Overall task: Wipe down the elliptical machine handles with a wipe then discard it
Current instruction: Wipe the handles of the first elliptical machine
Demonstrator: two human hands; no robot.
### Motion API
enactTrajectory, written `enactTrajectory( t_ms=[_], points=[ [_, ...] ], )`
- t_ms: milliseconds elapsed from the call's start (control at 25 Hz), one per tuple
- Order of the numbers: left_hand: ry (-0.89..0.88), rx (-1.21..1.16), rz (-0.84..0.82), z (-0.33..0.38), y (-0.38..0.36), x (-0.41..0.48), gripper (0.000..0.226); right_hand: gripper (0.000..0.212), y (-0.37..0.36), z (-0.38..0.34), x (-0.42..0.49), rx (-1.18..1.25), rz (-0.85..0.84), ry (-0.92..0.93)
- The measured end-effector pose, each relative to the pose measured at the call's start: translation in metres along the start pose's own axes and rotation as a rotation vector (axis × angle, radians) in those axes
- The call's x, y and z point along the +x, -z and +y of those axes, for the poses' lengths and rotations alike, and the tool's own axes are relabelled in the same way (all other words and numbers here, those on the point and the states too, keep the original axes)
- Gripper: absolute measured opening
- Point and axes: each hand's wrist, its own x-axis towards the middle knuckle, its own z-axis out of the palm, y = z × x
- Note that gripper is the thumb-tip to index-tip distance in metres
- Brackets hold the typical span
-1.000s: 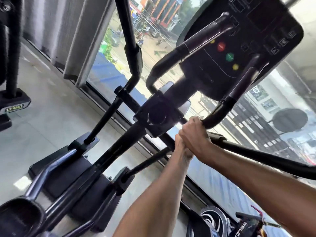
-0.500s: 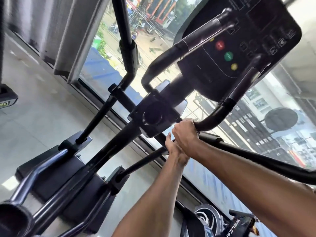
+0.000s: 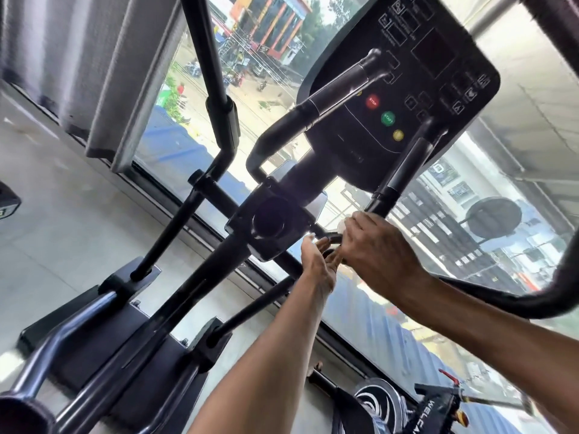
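Bare left hand (image 3: pixel 316 266), bare right hand (image 3: pixel 377 250), forearms uncovered to frame edge

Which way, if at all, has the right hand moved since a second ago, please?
Yes, slightly: the right hand has slid rightward, away from the square hub, along the handle.

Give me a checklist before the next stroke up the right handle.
1. Right hand gripping the right handle: ok, at its lower bend.
2. Wipe in that grip: cannot tell; only a pale bit shows at the fingertips.
3. Left hand out of the way: not ok, it crowds the right hand from below.
4. Path up the right handle free: ok, nothing on it.
5. Left handle wiped: cannot tell.
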Motion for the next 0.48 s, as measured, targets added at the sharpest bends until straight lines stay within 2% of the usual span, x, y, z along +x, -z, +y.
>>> enactTrajectory(
  t_ms=[80,160,280,400,480],
  points=[
    [-0.074,0.097,0.002,0.003,-0.006,-0.011,0.038,0.039,-0.014,0.017,-0.02,0.063,0.237,-0.057],
    [-0.141,0.203,-0.007,0.005,-0.01,-0.018,0.03,0.057,-0.022,0.029,-0.033,0.147,0.395,-0.062],
    [-0.212,0.359,-0.008,0.002,-0.017,-0.034,0.014,0.066,-0.027,0.037,-0.04,0.155,0.433,-0.034],
    [-0.259,0.448,0.002,-0.002,-0.02,-0.041,0.011,0.055,-0.035,0.04,-0.036,0.127,0.45,0.029],
    [-0.274,0.479,-0.001,0.0,-0.022,-0.047,0.01,0.05,-0.041,0.044,-0.031,0.128,0.483,0.01]
  ],
)
